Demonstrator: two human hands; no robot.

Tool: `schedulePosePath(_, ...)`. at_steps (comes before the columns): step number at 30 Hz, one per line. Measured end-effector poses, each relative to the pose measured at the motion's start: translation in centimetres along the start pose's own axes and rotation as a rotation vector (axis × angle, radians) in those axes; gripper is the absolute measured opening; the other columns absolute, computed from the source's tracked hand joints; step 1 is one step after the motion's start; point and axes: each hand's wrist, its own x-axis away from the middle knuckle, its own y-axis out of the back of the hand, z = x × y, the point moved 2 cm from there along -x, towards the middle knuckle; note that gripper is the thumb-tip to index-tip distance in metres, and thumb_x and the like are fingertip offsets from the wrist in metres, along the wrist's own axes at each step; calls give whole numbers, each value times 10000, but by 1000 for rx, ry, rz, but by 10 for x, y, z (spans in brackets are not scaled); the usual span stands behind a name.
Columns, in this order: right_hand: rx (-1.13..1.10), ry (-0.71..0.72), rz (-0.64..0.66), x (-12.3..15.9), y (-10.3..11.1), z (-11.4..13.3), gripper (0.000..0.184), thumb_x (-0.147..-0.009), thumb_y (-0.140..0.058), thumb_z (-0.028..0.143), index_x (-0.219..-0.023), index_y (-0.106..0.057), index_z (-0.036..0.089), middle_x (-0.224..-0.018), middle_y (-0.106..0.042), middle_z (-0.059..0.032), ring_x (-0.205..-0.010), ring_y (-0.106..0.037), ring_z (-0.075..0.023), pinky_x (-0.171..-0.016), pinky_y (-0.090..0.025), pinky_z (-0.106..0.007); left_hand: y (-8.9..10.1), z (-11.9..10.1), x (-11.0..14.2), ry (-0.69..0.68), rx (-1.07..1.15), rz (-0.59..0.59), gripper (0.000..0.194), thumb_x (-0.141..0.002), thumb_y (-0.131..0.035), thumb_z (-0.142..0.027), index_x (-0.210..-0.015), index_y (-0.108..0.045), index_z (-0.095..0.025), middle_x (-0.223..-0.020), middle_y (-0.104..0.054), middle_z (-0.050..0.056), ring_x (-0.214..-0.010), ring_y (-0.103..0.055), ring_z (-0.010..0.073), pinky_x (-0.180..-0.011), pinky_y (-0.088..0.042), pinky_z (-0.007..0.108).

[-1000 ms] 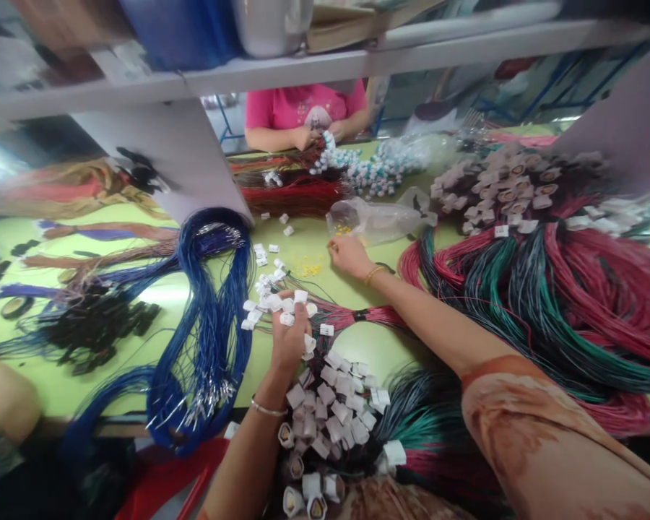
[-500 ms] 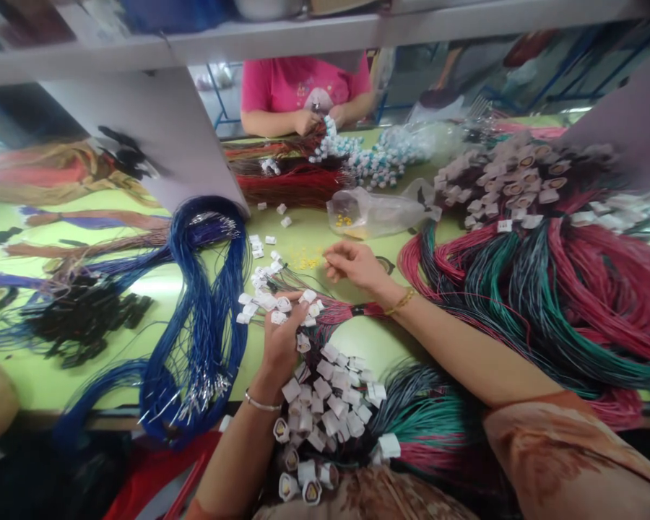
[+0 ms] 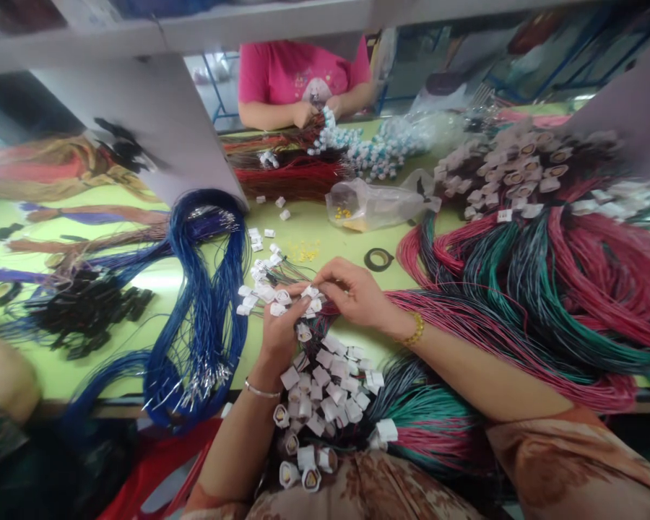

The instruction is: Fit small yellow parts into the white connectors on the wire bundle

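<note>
My left hand (image 3: 282, 325) is closed on a white connector (image 3: 310, 292) at the end of thin wires, its thumb laid along the housing. The fingers of my right hand (image 3: 352, 289) are pinched against that same connector; whatever tiny piece they may hold is hidden. More white connectors (image 3: 263, 278) on wires lie just beyond my left hand. Small yellow pieces (image 3: 306, 251) are scattered on the table past my fingers. Below my hands hangs a cluster of wired white connectors (image 3: 330, 383), some showing yellow inside, with red, black and green wires (image 3: 438, 426) trailing right.
A clear bag (image 3: 379, 204) with yellow pieces and a roll of black tape (image 3: 379, 259) lie ahead. Blue wires (image 3: 195, 289) and black connectors (image 3: 87, 310) are left, a thick wire bundle (image 3: 520, 289) right. Opposite, a person in a pink shirt (image 3: 303, 76) handles wires.
My right hand has moved left and toward me, from beside the scattered yellow pieces to the connector in my left hand. The tape roll it partly covered now shows fully.
</note>
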Motion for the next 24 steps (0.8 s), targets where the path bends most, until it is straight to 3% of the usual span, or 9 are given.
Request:
schedulePosePath(5, 96, 67, -16, 2, -4, 5, 95, -937, -508, 160, -912, -594, 193, -848, -643, -32, -758, -566, -139, -697, -463, -286, 3, 3, 0, 24, 18, 15, 145, -729, -814, -231, -862, -765, -198, -981, -749, 42, -984, -692, 222, -968, -524, 384)
schedulePosePath(9, 90, 43, -2, 4, -5, 4, 54, -925, -512, 176, -881, -528, 203, -777, -602, 1, -687, -535, -121, -652, -435, -266, 3, 2, 1, 46, -5, -8, 200, -711, -837, -270, -869, -762, -174, -990, -765, 74, -979, -709, 251, -962, -538, 434)
schedulePosePath(14, 117, -15, 5, 6, -5, 3, 19, -931, -495, 202, -940, -488, 218, -745, -627, 7, -626, -546, -123, -617, -426, -267, -2, -4, 1, -68, -124, -34, 163, -721, -817, -241, -864, -777, -173, -977, -778, 79, -1008, -715, 264, -1021, -515, 467)
schedulePosePath(19, 229, -120, 25, 14, -14, 10, 197, -943, -467, 205, -1131, -523, 223, -892, -721, -56, -680, -605, -166, -667, -465, -307, -6, -9, 3, -187, -231, -91, 120, -741, -783, -210, -859, -793, -187, -951, -780, 71, -976, -722, 254, -1014, -521, 452)
schedulePosePath(24, 284, -25, 48, 26, -29, 11, 323, -932, -447, 158, -1207, -606, 218, -1035, -718, -96, -848, -642, -204, -750, -501, -321, -6, -9, 4, -143, -286, -141, 87, -717, -760, -177, -801, -781, -185, -829, -762, 43, -823, -710, 227, -870, -559, 394)
